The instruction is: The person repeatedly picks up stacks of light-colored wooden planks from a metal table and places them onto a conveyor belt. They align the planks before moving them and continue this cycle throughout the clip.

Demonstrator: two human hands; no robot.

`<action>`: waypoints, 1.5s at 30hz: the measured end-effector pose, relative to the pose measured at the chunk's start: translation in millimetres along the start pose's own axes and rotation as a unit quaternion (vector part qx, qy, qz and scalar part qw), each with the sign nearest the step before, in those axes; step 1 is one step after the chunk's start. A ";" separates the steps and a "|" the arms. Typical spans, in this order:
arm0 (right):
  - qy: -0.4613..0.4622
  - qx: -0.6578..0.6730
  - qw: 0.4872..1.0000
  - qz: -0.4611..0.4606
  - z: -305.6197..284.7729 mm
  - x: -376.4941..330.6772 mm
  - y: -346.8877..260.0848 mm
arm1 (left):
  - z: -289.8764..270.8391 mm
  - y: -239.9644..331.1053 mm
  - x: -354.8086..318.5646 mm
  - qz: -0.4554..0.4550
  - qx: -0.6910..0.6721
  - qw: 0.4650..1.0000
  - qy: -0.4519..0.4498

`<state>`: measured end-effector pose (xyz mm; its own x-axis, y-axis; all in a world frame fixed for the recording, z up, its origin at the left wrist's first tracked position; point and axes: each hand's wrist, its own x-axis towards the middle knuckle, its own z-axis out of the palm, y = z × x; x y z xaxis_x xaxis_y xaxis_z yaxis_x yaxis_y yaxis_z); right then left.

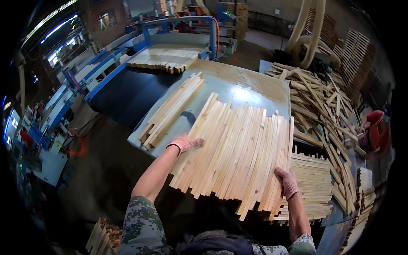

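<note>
A wide row of pale wooden strips lies side by side on the grey tabletop, its uneven near ends jutting past the table edge. My left hand, in a pink knit glove, grips the row's left edge with a digit stretched across the top. At the right edge my right hand, gloved likewise, clasps the outermost strips near their close end. The undersides of both grips are hidden. Left of the row, a narrow bundle of strips rests apart on the same table.
Another row of strips lies at the blue-framed machine, beside a black belt. To the right are a stacked layer of strips and a loose heap of wood. Pale hoses hang behind.
</note>
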<state>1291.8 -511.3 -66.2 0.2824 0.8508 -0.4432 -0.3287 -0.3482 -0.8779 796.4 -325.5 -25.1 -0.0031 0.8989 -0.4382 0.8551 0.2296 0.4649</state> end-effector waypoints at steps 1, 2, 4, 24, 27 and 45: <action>0.008 -0.008 1.000 -0.006 7.5 8.9 -1.7 | -6.1 5.6 7.0 0.014 -0.014 1.000 0.007; 0.016 -0.018 1.000 -0.013 14.7 15.7 -3.4 | -12.5 10.9 11.2 0.024 -0.021 0.999 0.024; 0.032 -0.036 0.998 -0.040 31.5 30.7 -8.9 | -25.8 22.0 21.1 0.079 -0.058 0.995 0.034; 0.020 -0.049 0.998 -0.036 188.4 114.2 -44.2 | -149.8 -121.2 171.5 -0.033 0.061 0.971 0.230; 0.060 -0.202 0.975 -0.068 203.3 115.9 -57.6 | -154.3 -121.3 171.6 -0.049 0.069 0.969 0.233; 0.228 -0.544 0.806 -0.044 227.8 172.4 -18.3 | -181.1 -153.8 157.6 0.073 0.089 0.983 0.145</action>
<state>1141.2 -268.6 -85.2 0.6443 0.7449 -0.1733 0.6263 -0.6439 -0.4394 570.5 -151.5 -26.3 0.0008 0.9917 -0.1282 0.9347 0.0448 0.3526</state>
